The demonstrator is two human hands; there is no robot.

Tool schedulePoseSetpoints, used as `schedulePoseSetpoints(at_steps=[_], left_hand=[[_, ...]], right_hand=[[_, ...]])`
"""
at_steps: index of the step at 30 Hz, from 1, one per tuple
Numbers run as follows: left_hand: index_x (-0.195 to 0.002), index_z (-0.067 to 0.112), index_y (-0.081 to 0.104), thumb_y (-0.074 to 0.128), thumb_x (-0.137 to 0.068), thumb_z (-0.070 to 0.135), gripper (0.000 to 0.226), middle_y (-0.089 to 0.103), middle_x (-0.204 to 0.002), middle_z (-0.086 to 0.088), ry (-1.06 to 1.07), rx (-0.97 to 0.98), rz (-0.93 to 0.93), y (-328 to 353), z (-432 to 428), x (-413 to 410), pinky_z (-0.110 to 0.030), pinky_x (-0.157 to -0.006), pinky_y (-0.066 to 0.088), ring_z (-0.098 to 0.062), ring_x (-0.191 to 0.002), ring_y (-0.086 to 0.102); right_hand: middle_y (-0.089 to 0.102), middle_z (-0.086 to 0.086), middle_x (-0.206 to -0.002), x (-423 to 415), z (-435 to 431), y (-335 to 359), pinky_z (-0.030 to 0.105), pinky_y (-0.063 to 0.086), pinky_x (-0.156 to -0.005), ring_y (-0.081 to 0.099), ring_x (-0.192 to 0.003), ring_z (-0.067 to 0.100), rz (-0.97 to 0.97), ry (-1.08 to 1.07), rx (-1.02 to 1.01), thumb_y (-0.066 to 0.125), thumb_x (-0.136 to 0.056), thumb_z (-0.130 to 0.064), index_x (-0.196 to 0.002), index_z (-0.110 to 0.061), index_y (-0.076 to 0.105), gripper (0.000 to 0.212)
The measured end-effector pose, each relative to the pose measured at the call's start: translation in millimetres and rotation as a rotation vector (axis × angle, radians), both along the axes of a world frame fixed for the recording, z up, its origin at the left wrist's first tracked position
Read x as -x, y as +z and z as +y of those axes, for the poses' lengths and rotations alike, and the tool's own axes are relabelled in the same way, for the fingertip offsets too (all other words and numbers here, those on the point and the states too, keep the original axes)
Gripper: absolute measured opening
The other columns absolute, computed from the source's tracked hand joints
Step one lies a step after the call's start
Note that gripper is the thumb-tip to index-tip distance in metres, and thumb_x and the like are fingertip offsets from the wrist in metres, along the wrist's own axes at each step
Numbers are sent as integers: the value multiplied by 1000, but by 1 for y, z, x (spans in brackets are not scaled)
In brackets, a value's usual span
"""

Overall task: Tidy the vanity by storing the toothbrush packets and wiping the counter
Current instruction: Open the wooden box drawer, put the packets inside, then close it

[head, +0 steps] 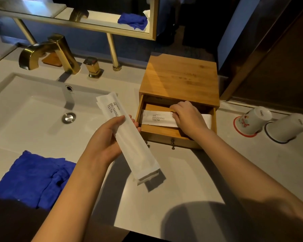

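My left hand [105, 142] grips a stack of white toothbrush packets [129, 142] printed "BRUSHING TEETH", held above the counter beside the sink. A wooden box [180, 75] stands on the counter with its drawer [166, 132] pulled open. Inside the drawer lies another white toothbrush packet [157, 117], and my right hand [185, 116] rests on it with fingers pressing down. A blue cloth [31, 177] lies crumpled on the counter's front left edge.
The white sink basin [24, 116] with a gold faucet [47, 53] fills the left. Two upturned white cups [255, 119] [289, 126] sit on coasters at the right. A mirror frame stands behind, and a dark door is at the far right.
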State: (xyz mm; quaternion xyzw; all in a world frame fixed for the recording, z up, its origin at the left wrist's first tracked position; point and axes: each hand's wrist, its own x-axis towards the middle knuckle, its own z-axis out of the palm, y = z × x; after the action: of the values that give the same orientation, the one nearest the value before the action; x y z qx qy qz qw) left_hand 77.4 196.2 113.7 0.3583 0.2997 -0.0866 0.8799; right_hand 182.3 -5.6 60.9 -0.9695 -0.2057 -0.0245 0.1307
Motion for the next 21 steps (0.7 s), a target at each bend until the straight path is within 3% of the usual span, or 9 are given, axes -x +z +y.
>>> schedulePoseSetpoints(at_steps=[3,8,11,15,21], left_hand=[[-90,17,56,60,-84,11,9,70,-68,-8,-5,-8,-2,-1,1,0,-47,-72,58,-21,-68,70],[-91,19,54,61,-83,11,13,69,-69,-8,-9,-5,0,-3,-1,-1,-46,-70,58,-20,-65,71],[-93,21,52,61,-83,11,17,68,-80,-9,-21,-12,7,-4,-1,-1,-47,-71,58,-21,-68,72],[-90,21,53,61,-83,12,13,67,-79,-9,-28,-14,22,-4,2,0,-47,-67,58,-21,-68,71],[-90,21,52,60,-84,12,13,63,-88,-10,-31,-8,35,-6,2,-1,-47,-69,56,-23,-84,65]], right_hand=[[58,6,-125,13,-9,8,35,41,-96,48,-117,22,-38,50,-13,54,-93,-19,-123,-13,57,30],[54,6,-125,11,-15,5,34,46,-91,46,-117,23,119,30,232,64,-87,-25,-124,-15,54,40],[59,6,-112,6,-12,-1,31,46,-80,49,-106,22,42,-1,262,62,-88,-19,-107,-13,62,20],[61,8,-98,8,-13,-3,30,48,-72,57,-87,22,-58,-1,229,58,-90,-13,-97,-9,62,9],[64,15,-78,12,-14,-1,28,49,-49,64,-59,27,-195,74,204,76,-74,-6,-85,-1,63,17]])
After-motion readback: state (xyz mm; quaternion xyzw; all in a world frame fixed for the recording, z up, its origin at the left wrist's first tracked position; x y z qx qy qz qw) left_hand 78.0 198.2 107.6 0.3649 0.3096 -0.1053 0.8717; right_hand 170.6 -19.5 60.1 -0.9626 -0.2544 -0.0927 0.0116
